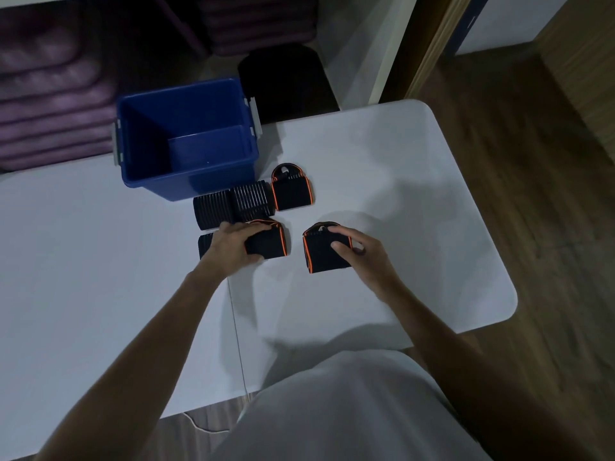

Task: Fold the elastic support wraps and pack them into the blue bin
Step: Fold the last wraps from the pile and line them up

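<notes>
Lying flat on the smooth white table [382, 181] are several folded elastic support wraps, all of black fabric. Three of them are showing a thin orange edging: one orange-trimmed wrap [292, 191] is sitting just right of the bin's near corner with a looped strap at its far end, a second orange-trimmed wrap [273, 242] is lying under the left hand, and a third orange-trimmed wrap [321, 252] is lying under the right hand, apart from the second. Two ribbed black wraps [233, 206], with a corrugated surface of fine parallel ridges, are sitting side by side and touching the bin's near wall. A further plain black wrap [205, 245] is showing at the left hand's outer side.

The blue bin [213, 181] is a rigid plastic box with sloping walls, a rolled rim and grey side latches; it is standing open on the far left part of the table, and no wraps are showing inside it.

The left hand [234, 242] is curling over the second wrap, fingers on its far edge and thumb at its near edge, gripping it. The right hand [361, 252] is resting on the third wrap with fingers loosely spread, index finger and thumb touching the fabric; whether it is pinching cannot be told.

Purple rolled mats [50, 104] are stacked beyond the table.
</notes>
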